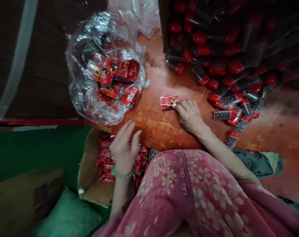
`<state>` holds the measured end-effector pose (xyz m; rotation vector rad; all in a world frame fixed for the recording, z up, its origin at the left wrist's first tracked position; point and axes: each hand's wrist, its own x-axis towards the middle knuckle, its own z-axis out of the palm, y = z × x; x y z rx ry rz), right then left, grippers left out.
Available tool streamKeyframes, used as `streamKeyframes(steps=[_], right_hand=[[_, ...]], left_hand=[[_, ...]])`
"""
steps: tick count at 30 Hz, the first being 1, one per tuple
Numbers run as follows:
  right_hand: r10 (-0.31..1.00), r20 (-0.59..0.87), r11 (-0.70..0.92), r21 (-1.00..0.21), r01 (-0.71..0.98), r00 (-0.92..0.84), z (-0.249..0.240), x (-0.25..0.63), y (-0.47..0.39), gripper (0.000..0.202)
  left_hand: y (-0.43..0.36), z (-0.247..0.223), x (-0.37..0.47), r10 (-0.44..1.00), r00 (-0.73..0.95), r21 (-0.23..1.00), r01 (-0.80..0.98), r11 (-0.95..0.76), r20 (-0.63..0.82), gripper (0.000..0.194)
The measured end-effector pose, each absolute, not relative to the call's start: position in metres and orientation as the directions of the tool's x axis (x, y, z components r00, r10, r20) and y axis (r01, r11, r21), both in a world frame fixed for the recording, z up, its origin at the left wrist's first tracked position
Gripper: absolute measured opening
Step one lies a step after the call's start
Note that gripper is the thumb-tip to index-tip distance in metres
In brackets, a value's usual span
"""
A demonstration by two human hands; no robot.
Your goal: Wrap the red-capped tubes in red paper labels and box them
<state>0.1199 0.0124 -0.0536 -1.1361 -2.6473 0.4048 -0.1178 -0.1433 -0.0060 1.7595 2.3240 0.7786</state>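
My right hand point(191, 116) is at the right end of a few small red printed cards point(168, 102) on the orange tabletop, its fingers closed on their edge. The cards overlap slightly. My left hand point(126, 144), with a green bracelet point(122, 175) at the wrist, hovers over a cardboard box by the table's front edge. Its fingers are stretched out, the thumb stands apart, and nothing shows in it. Below that hand, the box point(89, 164) holds many small red packets point(106, 172). A clear plastic bag point(76, 75) with bundles of red cards point(106, 74) lies on the table at the left.
At the right lies a large heap of clear tubes with red caps point(226, 114), spilling across the orange tabletop point(154, 128). More clear plastic point(147, 19) sits at the back. A green sack point(67, 214) and another carton point(26, 197) are at the lower left.
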Motion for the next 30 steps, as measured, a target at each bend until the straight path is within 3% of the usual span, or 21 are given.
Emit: streamKeyframes(steps=[2, 4, 8, 11, 15, 22, 30], right_hand=[[0.734, 0.077, 0.657, -0.33, 0.678, -0.675, -0.052, 0.117, 0.013, 0.035], [0.731, 0.059, 0.658, -0.326, 0.678, -0.68, -0.05, 0.115, 0.014, 0.035], [0.729, 0.043, 0.652, -0.347, 0.674, -0.683, -0.044, 0.113, 0.015, 0.034], [0.729, 0.028, 0.641, -0.376, 0.669, -0.683, -0.031, 0.122, 0.013, 0.03], [0.744, -0.023, 0.62, -0.348, 0.703, -0.668, 0.001, 0.156, 0.004, 0.023], [0.749, -0.302, 0.616, -0.013, 0.788, -0.59, 0.033, 0.215, -0.002, 0.033], [0.72, -0.264, 0.68, 0.084, 0.729, -0.641, 0.037, 0.21, 0.006, 0.027]], left_hand=[[-0.096, -0.017, -0.091, 0.952, -0.052, 0.455, 0.886, -0.095, 0.301, 0.042], [-0.06, -0.031, -0.072, 0.943, 0.103, 0.439, 0.865, -0.242, 0.317, 0.046], [-0.026, -0.055, -0.06, 0.918, 0.233, 0.413, 0.838, -0.356, 0.32, 0.032], [-0.022, -0.062, -0.061, 0.878, 0.255, 0.377, 0.828, -0.414, 0.404, 0.027], [-0.022, -0.062, -0.059, 0.851, 0.208, 0.371, 0.832, -0.413, 0.483, 0.019], [-0.018, -0.056, -0.054, 0.913, 0.193, 0.535, 0.759, -0.371, 0.359, 0.028], [-0.009, -0.037, -0.059, 0.973, 0.183, 0.688, 0.688, -0.23, 0.142, 0.024]])
